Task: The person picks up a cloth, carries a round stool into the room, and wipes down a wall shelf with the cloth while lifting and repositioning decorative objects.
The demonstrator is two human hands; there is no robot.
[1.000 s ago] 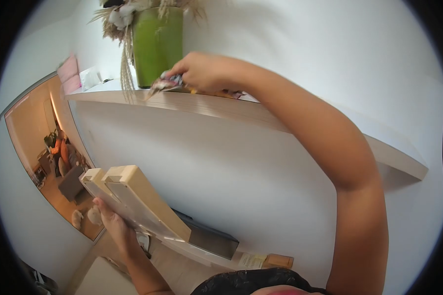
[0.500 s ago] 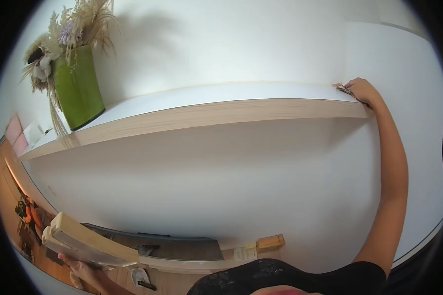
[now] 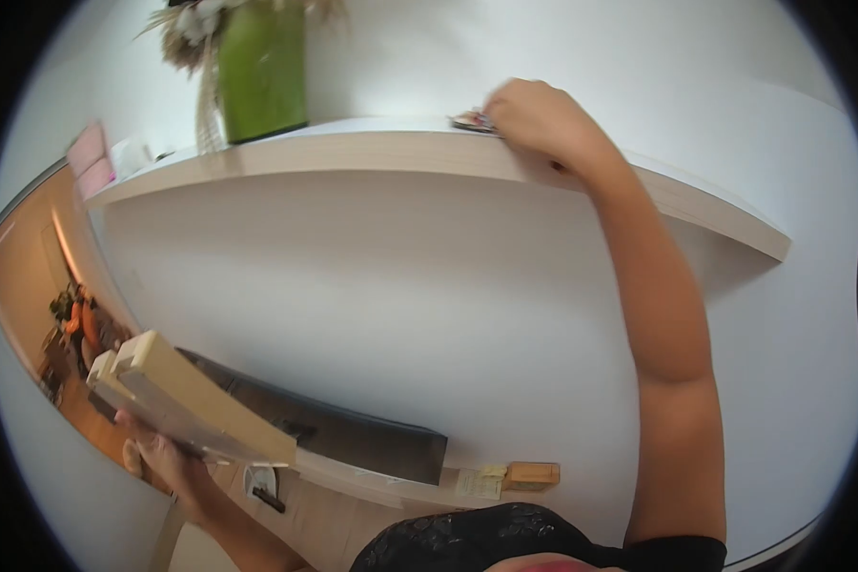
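My right hand (image 3: 543, 124) is closed on a small crumpled patterned cloth (image 3: 472, 121), pressed to the top of the pale wood wall shelf (image 3: 372, 153) near its middle. Most of the cloth is hidden under the fingers. Low on the left, my left hand (image 3: 167, 458) supports two long cream box-like pieces (image 3: 195, 400) from below, held side by side and tilted. Their exact kind I cannot make out. On the shelf's left part stands a green vase (image 3: 262, 71) with dried flowers (image 3: 195, 38).
Pink and white items (image 3: 91, 157) sit at the shelf's left end. Below, a dark television-like screen (image 3: 372, 424) stands on a low cabinet, with a small wooden box (image 3: 532, 475) and a paper note (image 3: 480, 483) beside it. An orange-lit doorway (image 3: 43, 286) opens at left.
My right hand has slid leftward along the shelf with the cloth, from its right end to about the middle. The view has shifted; my left hand still holds the cream pieces.
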